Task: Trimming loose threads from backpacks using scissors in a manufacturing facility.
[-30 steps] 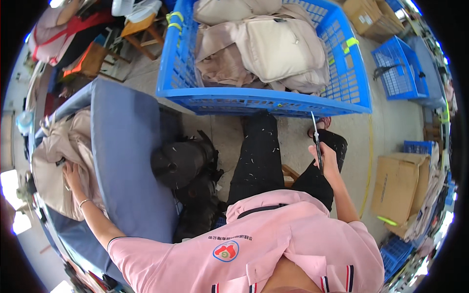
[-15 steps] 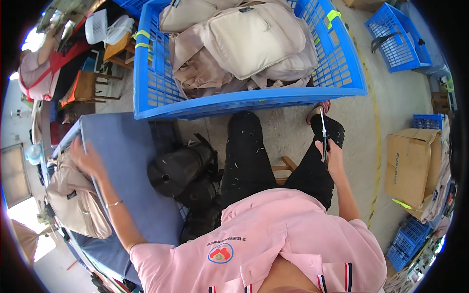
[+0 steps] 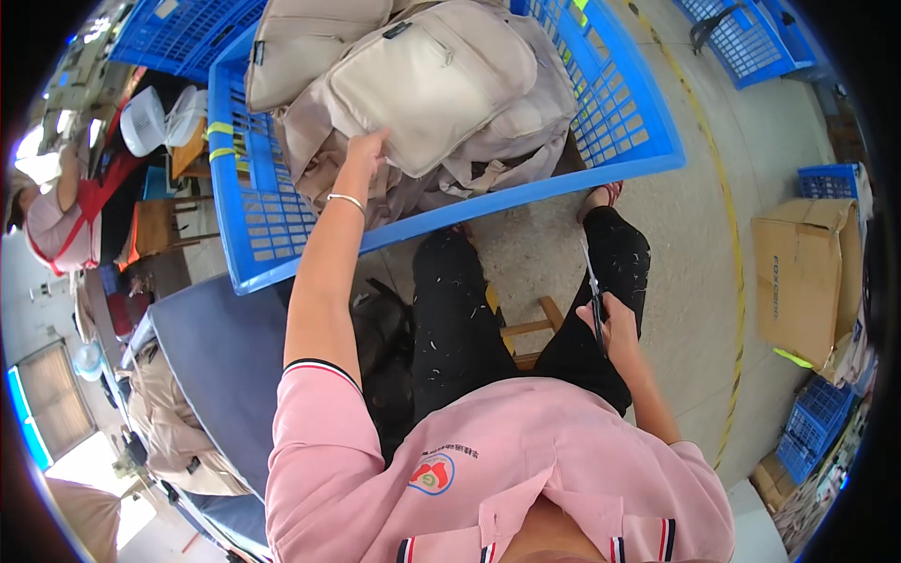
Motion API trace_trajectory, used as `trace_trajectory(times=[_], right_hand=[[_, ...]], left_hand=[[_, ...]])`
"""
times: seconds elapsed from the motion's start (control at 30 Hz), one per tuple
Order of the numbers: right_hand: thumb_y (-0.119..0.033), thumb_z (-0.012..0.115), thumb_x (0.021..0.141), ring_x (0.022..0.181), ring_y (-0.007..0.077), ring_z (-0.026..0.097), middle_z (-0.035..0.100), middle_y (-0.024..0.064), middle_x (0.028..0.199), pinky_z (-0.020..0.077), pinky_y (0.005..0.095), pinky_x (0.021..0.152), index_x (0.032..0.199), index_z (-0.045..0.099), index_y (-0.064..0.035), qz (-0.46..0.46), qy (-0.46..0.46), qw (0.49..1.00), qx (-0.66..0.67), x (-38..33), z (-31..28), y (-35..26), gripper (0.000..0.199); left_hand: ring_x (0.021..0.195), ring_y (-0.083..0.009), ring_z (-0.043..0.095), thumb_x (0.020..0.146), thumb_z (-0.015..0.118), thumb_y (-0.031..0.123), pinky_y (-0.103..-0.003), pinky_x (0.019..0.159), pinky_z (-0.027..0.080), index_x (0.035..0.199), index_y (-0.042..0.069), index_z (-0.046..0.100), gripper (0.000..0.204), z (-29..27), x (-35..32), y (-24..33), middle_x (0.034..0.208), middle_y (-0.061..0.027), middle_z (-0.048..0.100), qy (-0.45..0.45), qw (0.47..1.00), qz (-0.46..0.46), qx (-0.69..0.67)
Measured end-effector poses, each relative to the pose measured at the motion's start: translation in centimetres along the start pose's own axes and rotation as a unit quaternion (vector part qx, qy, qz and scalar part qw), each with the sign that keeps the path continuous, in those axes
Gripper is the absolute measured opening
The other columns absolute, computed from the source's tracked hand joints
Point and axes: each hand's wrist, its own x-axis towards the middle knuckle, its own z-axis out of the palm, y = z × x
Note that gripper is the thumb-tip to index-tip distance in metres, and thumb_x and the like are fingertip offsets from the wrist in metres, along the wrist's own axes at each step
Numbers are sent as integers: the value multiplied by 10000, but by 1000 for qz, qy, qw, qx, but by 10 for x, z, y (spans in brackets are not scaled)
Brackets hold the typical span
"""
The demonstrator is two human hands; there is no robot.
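My left hand (image 3: 368, 152) reaches into the blue plastic crate (image 3: 450, 208) in front of me. Its fingers are closed at the lower left edge of a pale beige backpack (image 3: 427, 89), which lies on top of the heap; the fingertips are partly hidden. More beige backpacks and loose straps lie under and beside it, among them another backpack (image 3: 305, 56) at the far left. Over my right thigh, my right hand (image 3: 615, 327) is wrapped round a pair of scissors (image 3: 596, 296) with dark handles, its blades pointing away from me.
Left of me stands a surface under blue-grey cloth (image 3: 221, 347), with another beige bag (image 3: 174, 422) beyond it. Dark bundles (image 3: 380, 338) lie by my left leg. A cardboard box (image 3: 809, 281) and blue crates (image 3: 815, 427) stand right. A person (image 3: 66, 220) sits at far left.
My left hand has swung from the cloth-covered surface on the left to the backpack in the crate. The view has shifted left. My right hand keeps hold of the scissors.
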Motion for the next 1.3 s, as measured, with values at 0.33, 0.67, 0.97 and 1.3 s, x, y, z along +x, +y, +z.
trace_trajectory(times=[0.33, 0.67, 0.97, 1.3], right_hand=[[-494, 741, 849, 541, 261, 384, 435, 141, 609, 364, 389, 521, 725, 476, -5, -6, -18, 999, 26, 9, 4, -3, 569], [-337, 682, 951, 595, 68, 466, 539, -15, 682, 407, 244, 532, 842, 576, -22, 65, 28, 979, 190, -6, -6, -19, 350], [-457, 534, 1012, 868, 127, 648, 697, 82, 1000, 491, 281, 773, 1038, 615, -11, -28, -11, 905, 425, 13, -9, -83, 454], [-218, 767, 854, 675, 111, 585, 616, 25, 771, 472, 270, 623, 934, 579, -37, -35, -103, 922, 371, -14, 86, -95, 272]], left_hand=[[858, -175, 666, 812, 757, 9, -299, 771, 547, 1110, -19, 655, 316, -23, -114, 81, 981, -89, 699, -105, 932, 270, -219], [1101, -324, 638, 843, 634, 190, -421, 935, 551, 1353, 14, 493, 557, -181, -359, 41, 1243, -191, 609, -47, 856, 370, -359], [775, -73, 504, 834, 697, 54, -220, 692, 431, 910, 38, 570, 149, -243, -355, -26, 859, 21, 554, -55, 928, 367, 39], [1136, -239, 548, 844, 659, 41, -356, 1004, 412, 1182, 53, 617, 341, -187, -299, -42, 1172, -97, 628, 85, 836, 451, 300]])
